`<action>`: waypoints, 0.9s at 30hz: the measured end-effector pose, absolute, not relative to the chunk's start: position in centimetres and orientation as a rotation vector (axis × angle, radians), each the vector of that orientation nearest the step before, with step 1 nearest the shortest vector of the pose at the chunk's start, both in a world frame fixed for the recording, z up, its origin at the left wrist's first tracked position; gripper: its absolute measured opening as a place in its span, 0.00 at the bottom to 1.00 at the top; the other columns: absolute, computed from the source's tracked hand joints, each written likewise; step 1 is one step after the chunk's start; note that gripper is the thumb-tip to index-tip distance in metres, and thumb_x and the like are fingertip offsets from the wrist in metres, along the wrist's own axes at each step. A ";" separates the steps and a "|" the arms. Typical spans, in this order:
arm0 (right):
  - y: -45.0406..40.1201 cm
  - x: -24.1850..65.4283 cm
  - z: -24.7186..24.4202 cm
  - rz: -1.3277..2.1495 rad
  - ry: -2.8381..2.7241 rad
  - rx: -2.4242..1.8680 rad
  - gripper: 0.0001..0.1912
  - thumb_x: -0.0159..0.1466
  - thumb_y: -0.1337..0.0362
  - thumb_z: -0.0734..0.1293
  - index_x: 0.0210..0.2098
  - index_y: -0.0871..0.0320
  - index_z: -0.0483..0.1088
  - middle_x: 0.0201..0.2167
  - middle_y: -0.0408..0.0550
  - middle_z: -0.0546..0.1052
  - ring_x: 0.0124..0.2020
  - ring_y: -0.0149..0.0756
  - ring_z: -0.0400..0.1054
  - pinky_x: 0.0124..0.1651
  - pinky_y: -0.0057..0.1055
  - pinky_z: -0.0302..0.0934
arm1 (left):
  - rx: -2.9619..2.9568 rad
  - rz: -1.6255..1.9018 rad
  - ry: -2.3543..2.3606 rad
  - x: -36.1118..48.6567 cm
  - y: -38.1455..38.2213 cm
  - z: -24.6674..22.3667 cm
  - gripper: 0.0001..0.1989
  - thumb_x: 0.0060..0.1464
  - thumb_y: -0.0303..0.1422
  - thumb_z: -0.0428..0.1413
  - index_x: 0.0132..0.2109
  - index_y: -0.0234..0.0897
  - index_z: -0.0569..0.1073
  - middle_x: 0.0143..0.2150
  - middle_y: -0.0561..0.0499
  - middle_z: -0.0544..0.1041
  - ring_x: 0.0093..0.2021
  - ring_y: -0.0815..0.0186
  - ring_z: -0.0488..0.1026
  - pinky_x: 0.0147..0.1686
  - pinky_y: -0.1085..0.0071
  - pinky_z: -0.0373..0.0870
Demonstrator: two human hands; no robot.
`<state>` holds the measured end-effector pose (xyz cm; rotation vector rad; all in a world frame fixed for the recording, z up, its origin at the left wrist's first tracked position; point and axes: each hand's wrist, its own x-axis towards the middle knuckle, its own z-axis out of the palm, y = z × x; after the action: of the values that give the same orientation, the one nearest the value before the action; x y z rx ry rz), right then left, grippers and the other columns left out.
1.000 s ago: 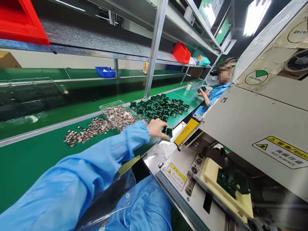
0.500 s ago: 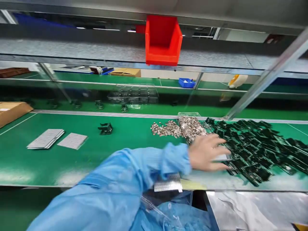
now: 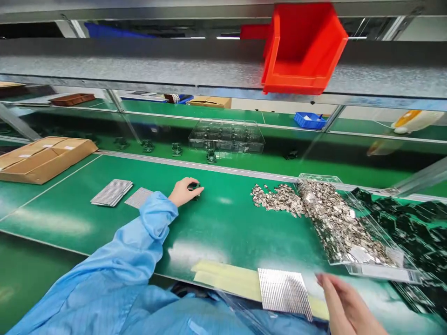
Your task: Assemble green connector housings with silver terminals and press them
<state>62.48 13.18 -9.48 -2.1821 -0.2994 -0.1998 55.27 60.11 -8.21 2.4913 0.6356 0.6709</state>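
Note:
My left hand (image 3: pixel 185 191) is on the green bench, its fingers curled round a small dark circuit board (image 3: pixel 194 187) that they mostly cover. Just left of it lie a light ridged sheet (image 3: pixel 138 197) and a stack of similar sheets (image 3: pixel 112 192). At the lower right, my right hand (image 3: pixel 345 302) is raised near the front edge, fingers drawn together; whatever may be between the tips is too small to make out. Close by is a sheet of silvery strips (image 3: pixel 284 292) on yellow tape (image 3: pixel 226 277).
A clear tray (image 3: pixel 380 274) heaped with small metal parts (image 3: pixel 328 214) stands right, more parts (image 3: pixel 277 197) spilled beside it. Many dark boards (image 3: pixel 415 223) cover the far right. A red bin (image 3: pixel 300 60) hangs above; a cardboard box (image 3: pixel 45 160) sits left.
My left hand has moved from over the tray and boards on the right to the lone circuit board on the left. My right hand has come into view. The view has shifted left.

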 end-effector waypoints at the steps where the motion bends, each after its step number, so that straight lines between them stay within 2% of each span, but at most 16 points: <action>1: 14.4 63.7 -8.9 -0.162 -0.340 -2.219 0.20 0.61 0.46 0.64 0.39 0.55 0.75 0.36 0.50 0.80 0.37 0.46 0.75 0.33 0.32 0.70 | 2.479 0.663 0.584 56.0 58.2 -8.7 0.17 0.51 0.44 0.59 0.41 0.36 0.75 0.39 0.47 0.77 0.38 0.61 0.76 0.42 0.66 0.74; 4: 17.9 67.9 -8.2 -0.064 -0.553 -2.304 0.18 0.60 0.54 0.61 0.38 0.60 0.75 0.34 0.53 0.79 0.34 0.43 0.75 0.35 0.32 0.70 | 2.428 0.632 0.432 57.5 52.2 -9.7 0.18 0.53 0.46 0.57 0.43 0.38 0.74 0.41 0.47 0.76 0.42 0.60 0.75 0.45 0.65 0.73; 6: 19.8 70.7 -8.4 -0.056 -0.591 -2.455 0.14 0.59 0.63 0.62 0.39 0.62 0.75 0.34 0.54 0.79 0.33 0.41 0.75 0.38 0.33 0.70 | 2.385 0.623 0.357 57.3 49.4 -9.9 0.21 0.53 0.46 0.58 0.50 0.40 0.71 0.48 0.46 0.74 0.47 0.58 0.74 0.48 0.62 0.73; 10: 22.4 74.7 -9.5 -0.060 -0.625 -2.583 0.10 0.59 0.71 0.64 0.38 0.59 0.76 0.34 0.52 0.78 0.32 0.38 0.73 0.42 0.33 0.68 | 2.333 0.579 0.272 55.3 48.4 -10.6 0.46 0.47 0.45 0.64 0.66 0.41 0.51 0.66 0.38 0.59 0.62 0.50 0.64 0.59 0.53 0.65; 12: 23.7 75.8 -10.1 -0.053 -0.674 -2.614 0.10 0.60 0.72 0.65 0.40 0.58 0.76 0.35 0.51 0.77 0.34 0.38 0.73 0.42 0.32 0.67 | 2.368 0.488 0.250 54.5 49.1 -11.2 0.55 0.43 0.45 0.66 0.69 0.41 0.42 0.68 0.36 0.55 0.66 0.46 0.57 0.61 0.48 0.60; 14: 25.0 76.6 -10.6 -0.046 -0.720 -2.640 0.10 0.60 0.72 0.66 0.40 0.58 0.76 0.37 0.52 0.76 0.36 0.39 0.72 0.41 0.32 0.66 | 2.416 0.404 0.218 54.2 49.7 -11.6 0.60 0.41 0.44 0.67 0.70 0.41 0.37 0.68 0.35 0.58 0.67 0.45 0.57 0.61 0.46 0.59; 16: 26.0 77.2 -10.9 -0.039 -0.751 -2.664 0.08 0.60 0.71 0.67 0.38 0.57 0.76 0.38 0.53 0.75 0.35 0.40 0.71 0.39 0.32 0.65 | 2.442 0.374 0.210 54.5 49.9 -11.8 0.58 0.42 0.41 0.67 0.70 0.40 0.39 0.64 0.35 0.65 0.64 0.46 0.62 0.60 0.47 0.61; 20: 26.2 77.2 -10.8 -0.033 -0.814 -2.658 0.06 0.62 0.71 0.65 0.31 0.58 0.74 0.36 0.54 0.74 0.33 0.41 0.70 0.36 0.32 0.63 | 2.422 0.370 0.232 55.5 49.7 -11.6 0.44 0.44 0.37 0.65 0.65 0.38 0.55 0.52 0.41 0.75 0.56 0.49 0.71 0.56 0.50 0.66; 24: 25.1 75.2 -9.4 -0.061 -0.839 -2.559 0.07 0.61 0.72 0.62 0.28 0.58 0.69 0.43 0.56 0.74 0.38 0.42 0.70 0.39 0.32 0.63 | 2.206 0.423 0.169 56.0 48.7 -11.2 0.25 0.45 0.36 0.63 0.52 0.38 0.70 0.49 0.44 0.73 0.50 0.56 0.74 0.53 0.57 0.71; 26: 24.3 73.5 -8.4 -0.064 -0.829 -2.482 0.07 0.59 0.73 0.61 0.26 0.57 0.65 0.45 0.55 0.74 0.36 0.39 0.70 0.39 0.31 0.63 | 1.964 0.406 0.186 56.5 47.4 -11.1 0.21 0.46 0.36 0.62 0.48 0.35 0.71 0.49 0.44 0.72 0.47 0.59 0.75 0.50 0.59 0.74; 27: 23.9 72.6 -7.9 -0.055 -0.825 -2.441 0.08 0.58 0.73 0.61 0.25 0.57 0.64 0.43 0.54 0.75 0.33 0.37 0.70 0.37 0.30 0.63 | 1.838 0.383 0.200 56.8 46.6 -11.1 0.21 0.45 0.36 0.62 0.47 0.34 0.71 0.49 0.44 0.72 0.46 0.60 0.75 0.49 0.60 0.74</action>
<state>72.58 23.93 -7.92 -2.4407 -0.8252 -0.0550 56.81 46.55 -11.07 1.8385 0.1999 0.3827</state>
